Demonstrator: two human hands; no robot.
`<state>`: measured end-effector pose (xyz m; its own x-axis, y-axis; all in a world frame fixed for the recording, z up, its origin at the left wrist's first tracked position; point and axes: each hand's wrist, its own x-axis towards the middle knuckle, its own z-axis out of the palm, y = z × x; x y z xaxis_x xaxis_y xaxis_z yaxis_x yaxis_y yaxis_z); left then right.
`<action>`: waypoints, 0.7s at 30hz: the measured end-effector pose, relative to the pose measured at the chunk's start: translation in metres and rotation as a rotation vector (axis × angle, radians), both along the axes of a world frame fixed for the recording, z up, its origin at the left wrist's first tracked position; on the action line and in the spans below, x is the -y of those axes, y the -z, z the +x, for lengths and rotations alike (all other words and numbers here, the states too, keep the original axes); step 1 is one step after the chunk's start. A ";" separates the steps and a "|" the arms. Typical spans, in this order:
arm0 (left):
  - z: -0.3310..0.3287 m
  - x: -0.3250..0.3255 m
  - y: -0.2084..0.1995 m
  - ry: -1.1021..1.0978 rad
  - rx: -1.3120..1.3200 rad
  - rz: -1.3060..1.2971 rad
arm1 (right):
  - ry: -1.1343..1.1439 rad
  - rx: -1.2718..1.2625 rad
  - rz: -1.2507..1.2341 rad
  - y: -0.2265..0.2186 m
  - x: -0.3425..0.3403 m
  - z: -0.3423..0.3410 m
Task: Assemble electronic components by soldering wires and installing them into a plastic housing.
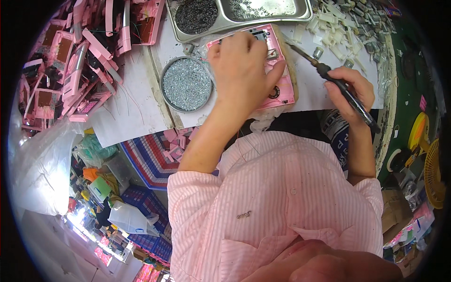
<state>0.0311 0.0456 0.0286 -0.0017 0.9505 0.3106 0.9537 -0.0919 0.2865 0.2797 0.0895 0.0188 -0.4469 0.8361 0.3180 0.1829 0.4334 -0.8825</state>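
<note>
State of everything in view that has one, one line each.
Left hand: over the pink casing, fingertips partly hidden
Right hand: closed around the tool
Black-handled tool: held, tip angled up-left
Pink casing: inner side exposed, parts inside
Round tin: filled with small silver pieces
Metal tray: left compartment heaped with dark pieces, right sparser
Other pink casings: heaped
White plastic parts: loosely piled

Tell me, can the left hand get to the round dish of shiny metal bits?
Probably yes: the dish sits open beside the left hand, with nothing covering it, though that hand is on the pink casing.
</note>
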 end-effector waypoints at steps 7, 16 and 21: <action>-0.081 0.021 -0.031 0.263 -0.202 -0.243 | 0.132 -0.020 -0.024 -0.004 -0.002 0.022; -0.031 0.012 -0.005 -0.179 1.257 -0.279 | 0.032 -0.290 -0.310 -0.015 0.000 -0.041; -0.021 0.018 0.006 -0.150 1.276 -0.195 | -0.118 -0.189 -0.286 -0.014 -0.013 -0.087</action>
<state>0.0105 0.0272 0.0224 -0.3013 0.9444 -0.1318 -0.0029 0.1373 0.9905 0.1931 0.1025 0.0333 -0.5010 0.8496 0.1647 -0.0320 0.1720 -0.9846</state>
